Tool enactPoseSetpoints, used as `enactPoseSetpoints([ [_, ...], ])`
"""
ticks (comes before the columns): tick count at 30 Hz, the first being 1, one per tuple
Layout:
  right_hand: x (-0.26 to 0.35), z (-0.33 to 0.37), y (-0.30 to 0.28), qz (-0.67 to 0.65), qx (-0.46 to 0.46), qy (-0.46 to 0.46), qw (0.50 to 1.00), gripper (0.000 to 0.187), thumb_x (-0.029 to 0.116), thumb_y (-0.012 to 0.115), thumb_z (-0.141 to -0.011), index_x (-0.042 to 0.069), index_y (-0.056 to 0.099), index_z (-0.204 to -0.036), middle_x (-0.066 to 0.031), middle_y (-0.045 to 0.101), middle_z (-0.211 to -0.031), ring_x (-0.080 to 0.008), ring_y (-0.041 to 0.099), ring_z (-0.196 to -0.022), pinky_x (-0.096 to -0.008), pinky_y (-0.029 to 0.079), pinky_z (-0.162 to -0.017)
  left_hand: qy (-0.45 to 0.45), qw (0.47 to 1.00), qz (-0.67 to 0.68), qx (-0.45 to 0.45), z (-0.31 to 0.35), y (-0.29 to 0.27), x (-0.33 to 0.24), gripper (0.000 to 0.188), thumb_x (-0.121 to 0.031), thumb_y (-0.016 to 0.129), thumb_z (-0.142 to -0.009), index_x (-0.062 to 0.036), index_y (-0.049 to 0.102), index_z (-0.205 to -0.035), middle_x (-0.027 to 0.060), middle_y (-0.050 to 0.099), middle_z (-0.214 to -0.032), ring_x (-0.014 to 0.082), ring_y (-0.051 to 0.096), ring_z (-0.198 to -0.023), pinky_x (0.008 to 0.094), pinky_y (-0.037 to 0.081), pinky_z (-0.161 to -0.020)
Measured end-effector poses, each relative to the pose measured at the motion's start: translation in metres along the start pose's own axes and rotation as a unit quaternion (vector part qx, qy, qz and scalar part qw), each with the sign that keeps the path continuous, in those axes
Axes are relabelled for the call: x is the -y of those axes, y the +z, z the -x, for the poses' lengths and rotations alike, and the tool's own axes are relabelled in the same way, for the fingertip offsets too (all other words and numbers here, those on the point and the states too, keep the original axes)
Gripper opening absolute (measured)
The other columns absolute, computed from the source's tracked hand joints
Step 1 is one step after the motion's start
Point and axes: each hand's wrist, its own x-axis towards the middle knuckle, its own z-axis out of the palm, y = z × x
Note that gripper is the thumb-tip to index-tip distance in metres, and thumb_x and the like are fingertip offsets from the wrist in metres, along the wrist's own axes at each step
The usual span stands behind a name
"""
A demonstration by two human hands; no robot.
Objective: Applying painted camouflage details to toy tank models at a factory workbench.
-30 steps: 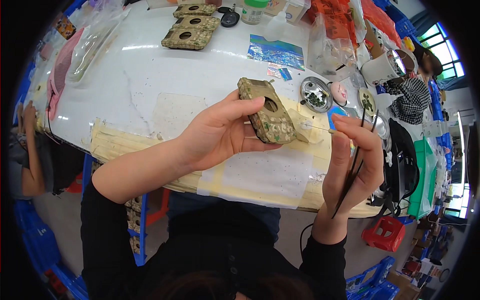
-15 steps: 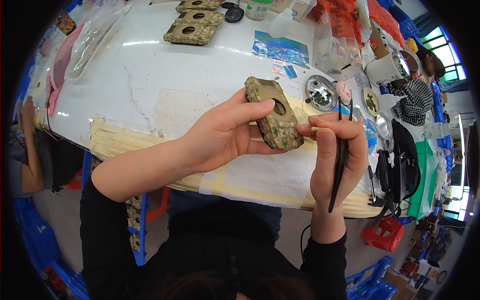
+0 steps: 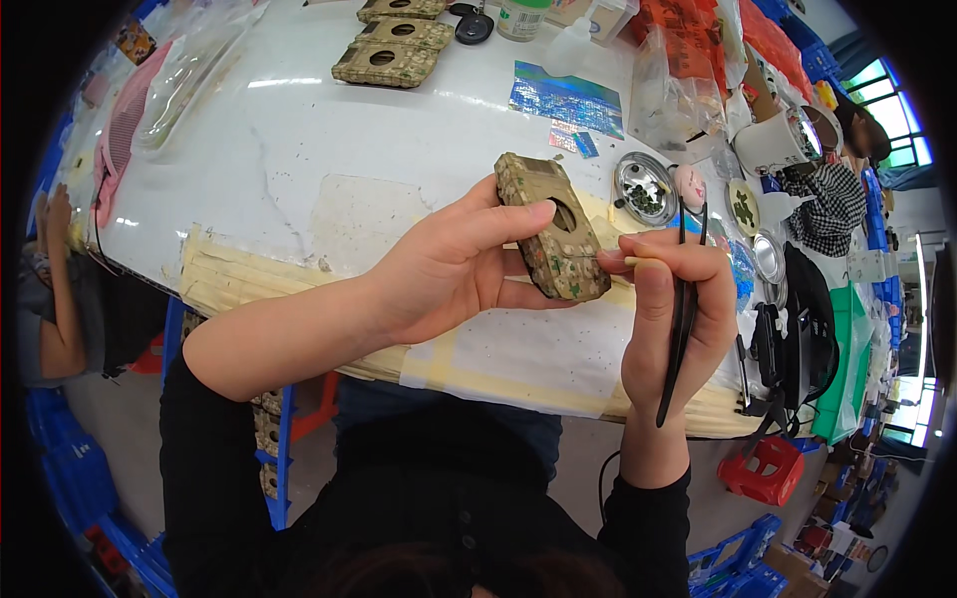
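Note:
My left hand [image 3: 439, 249] grips a camouflage-painted model tank hull [image 3: 578, 269], with the thumb beside the round hole in its top. The hull is held tilted above the table. My right hand [image 3: 710, 309] pinches a thin pale stick [image 3: 640, 261] between thumb and fingers, close to the hull's right edge. Its far end is hidden by the fingertips. Black tweezers [image 3: 679, 344] are also tucked in that hand, with one end down along the palm and the prongs pointing away from me. I cannot tell whether the stick or fingertips touch the hull.
Several similar hulls [image 3: 387, 62] lie at the back. To the right are a metal dish [image 3: 670, 211] holding small dark green pieces, a pinkish egg-shaped object [image 3: 689, 185] and a black bag [image 3: 812, 319]. Masking tape [image 3: 239, 279] lines the front edge. Another person's arm [image 3: 60, 299] shows at far left.
The view has shifted slightly, so the table items sit a little differently. Both hands keep the same grips, and the hull is held in nearly the same position.

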Motion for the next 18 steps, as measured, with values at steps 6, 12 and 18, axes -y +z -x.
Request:
enactPoseSetpoints([
  [6, 0.0, 0.0, -0.001, -0.014, -0.019, 0.015, 1.0, 0.007, 0.003, 0.054, -0.092, -0.003, 0.053, -0.096, -0.0137, 0.061, -0.09, -0.0154, 0.06, -0.08, -0.0242, 0.048, -0.072, 0.002, 1.0, -0.002, 0.005, 0.0, -0.001, 0.0, 0.047, -0.027, 0.04, -0.097, -0.0083, 0.026, -0.138, 0.0124, 0.046, -0.131, 0.0236, 0.054, -0.115, 0.0403, 0.051, -0.09],
  [12, -0.001, 0.001, -0.019, 0.091, -0.142, 0.016, 0.986, 0.008, 0.007, 0.057, -0.091, -0.001, 0.056, -0.09, -0.0119, 0.063, -0.088, -0.0148, 0.059, -0.078, -0.0263, 0.046, -0.072, 0.015, 1.0, -0.003, 0.003, -0.001, -0.003, 0.0, 0.048, -0.026, 0.039, -0.098, -0.0072, 0.024, -0.139, 0.0129, 0.045, -0.132, 0.024, 0.052, -0.118, 0.0411, 0.049, -0.094],
  [18, -0.017, -0.002, -0.029, 0.412, -0.067, -0.123, 0.9, 0.01, 0.002, 0.068, -0.079, 0.001, 0.059, -0.083, -0.0096, 0.061, -0.078, -0.0236, 0.054, -0.067, -0.0291, 0.042, -0.063, 0.051, 0.998, 0.036, -0.011, -0.006, -0.008, -0.001, 0.039, -0.021, 0.048, -0.094, -0.0029, 0.034, -0.126, 0.0124, 0.049, -0.123, 0.0222, 0.056, -0.109, 0.0427, 0.05, -0.092],
])
